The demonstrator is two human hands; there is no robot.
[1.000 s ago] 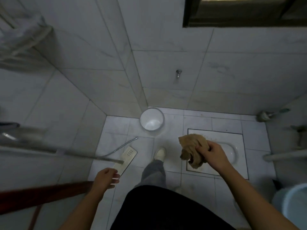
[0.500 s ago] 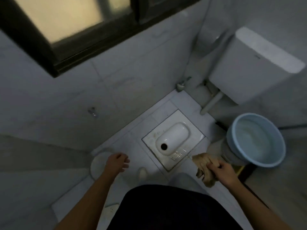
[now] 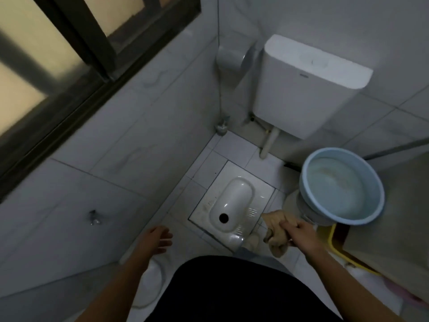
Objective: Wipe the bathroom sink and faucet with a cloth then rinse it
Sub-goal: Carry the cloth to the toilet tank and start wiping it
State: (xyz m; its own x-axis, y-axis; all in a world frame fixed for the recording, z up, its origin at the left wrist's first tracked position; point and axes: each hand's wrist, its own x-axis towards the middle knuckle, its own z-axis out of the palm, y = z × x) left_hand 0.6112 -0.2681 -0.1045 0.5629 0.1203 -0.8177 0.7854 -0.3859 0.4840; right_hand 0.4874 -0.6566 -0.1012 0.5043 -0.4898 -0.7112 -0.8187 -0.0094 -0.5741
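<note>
Person standing in a tiled bathroom, cloth bunched in one hand.

From the head view: the right hand (image 3: 299, 233) is clenched around a crumpled tan cloth (image 3: 276, 230), held above the floor just beside the squat toilet (image 3: 232, 203) and near the light-blue basin (image 3: 341, 189). The left hand (image 3: 157, 238) hangs released, fingers loosely spread, holding nothing. A white cistern (image 3: 308, 87) is mounted on the wall above, and a dark-framed window (image 3: 69, 49) fills the upper left.
</note>
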